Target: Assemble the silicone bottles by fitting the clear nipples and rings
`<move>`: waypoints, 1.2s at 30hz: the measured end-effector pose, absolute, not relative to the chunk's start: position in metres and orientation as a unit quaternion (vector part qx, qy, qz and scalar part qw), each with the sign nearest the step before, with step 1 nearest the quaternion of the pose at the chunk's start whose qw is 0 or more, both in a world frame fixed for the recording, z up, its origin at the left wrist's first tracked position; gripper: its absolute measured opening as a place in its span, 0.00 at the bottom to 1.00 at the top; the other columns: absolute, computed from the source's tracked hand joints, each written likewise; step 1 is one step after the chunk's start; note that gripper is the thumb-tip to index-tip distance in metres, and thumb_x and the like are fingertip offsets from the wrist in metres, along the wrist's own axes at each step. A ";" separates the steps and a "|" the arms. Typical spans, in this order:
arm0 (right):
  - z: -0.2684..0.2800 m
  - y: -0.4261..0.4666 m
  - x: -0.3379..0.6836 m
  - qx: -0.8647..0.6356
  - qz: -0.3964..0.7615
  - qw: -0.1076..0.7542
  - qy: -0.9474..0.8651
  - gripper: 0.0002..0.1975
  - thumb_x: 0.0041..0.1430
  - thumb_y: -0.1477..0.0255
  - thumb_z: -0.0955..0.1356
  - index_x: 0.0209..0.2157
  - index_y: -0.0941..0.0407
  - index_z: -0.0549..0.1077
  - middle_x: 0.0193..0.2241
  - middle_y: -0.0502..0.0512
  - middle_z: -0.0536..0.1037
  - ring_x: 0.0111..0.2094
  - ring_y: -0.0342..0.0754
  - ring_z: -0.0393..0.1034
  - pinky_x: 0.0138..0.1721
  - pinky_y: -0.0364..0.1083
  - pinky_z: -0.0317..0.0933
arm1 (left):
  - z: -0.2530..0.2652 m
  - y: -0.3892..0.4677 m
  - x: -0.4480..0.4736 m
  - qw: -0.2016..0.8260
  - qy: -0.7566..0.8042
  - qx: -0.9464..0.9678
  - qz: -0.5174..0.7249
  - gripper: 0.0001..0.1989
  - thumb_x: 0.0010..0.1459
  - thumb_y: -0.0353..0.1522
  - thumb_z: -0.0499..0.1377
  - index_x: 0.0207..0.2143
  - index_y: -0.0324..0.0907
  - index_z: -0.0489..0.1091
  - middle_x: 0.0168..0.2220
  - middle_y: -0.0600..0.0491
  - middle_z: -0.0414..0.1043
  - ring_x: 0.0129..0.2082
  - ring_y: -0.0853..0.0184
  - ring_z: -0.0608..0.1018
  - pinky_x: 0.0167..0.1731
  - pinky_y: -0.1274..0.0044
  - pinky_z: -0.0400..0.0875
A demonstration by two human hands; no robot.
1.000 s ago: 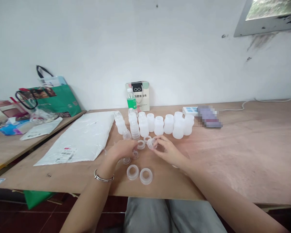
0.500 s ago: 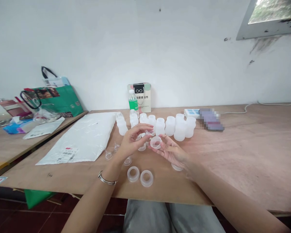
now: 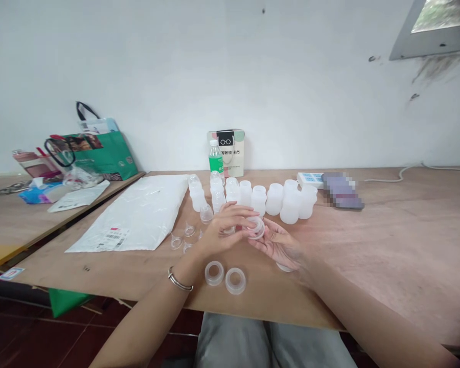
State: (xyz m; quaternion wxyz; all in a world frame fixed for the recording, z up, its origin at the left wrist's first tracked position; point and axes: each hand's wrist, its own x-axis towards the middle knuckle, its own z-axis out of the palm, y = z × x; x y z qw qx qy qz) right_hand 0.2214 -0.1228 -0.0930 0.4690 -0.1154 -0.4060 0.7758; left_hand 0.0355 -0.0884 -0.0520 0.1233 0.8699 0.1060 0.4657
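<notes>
My right hand (image 3: 279, 245) grips a translucent bottle collar ring (image 3: 258, 228) between thumb and fingers, its opening tilted toward me. My left hand (image 3: 227, 228) meets the ring from the left, fingers pinched at its opening on a clear bottle nipple that is mostly hidden there. Several clear nipples, one of them a bottle nipple (image 3: 176, 242), lie left of my left hand. Two more loose rings, a left ring (image 3: 207, 274) and a right ring (image 3: 229, 282), rest near the table's front edge. Another pale round part (image 3: 283, 267) is partly covered by my right hand.
Several white bottles (image 3: 259, 200) stand in a row behind my hands, those at left with clear caps (image 3: 206, 213) near them. A white mailing bag (image 3: 134, 214) lies left. A drink bottle (image 3: 215, 159), paper bag (image 3: 237, 153), power strip (image 3: 310, 179) and phone (image 3: 341, 191) are farther back.
My left hand has brought the clear nipple down and right, from just above the ring to its opening. My right hand still holds the ring. The view has shifted slightly.
</notes>
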 end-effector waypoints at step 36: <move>-0.090 -0.123 0.212 -0.292 0.628 0.533 -0.486 0.13 0.40 0.63 0.78 0.27 0.56 0.78 0.22 0.49 0.75 0.23 0.40 0.64 0.27 0.41 0.58 | -0.056 -0.096 0.029 0.002 0.130 0.853 0.505 0.22 0.48 0.35 0.67 0.42 0.42 0.62 0.38 0.48 0.74 0.38 0.65 0.78 0.36 0.74 0.73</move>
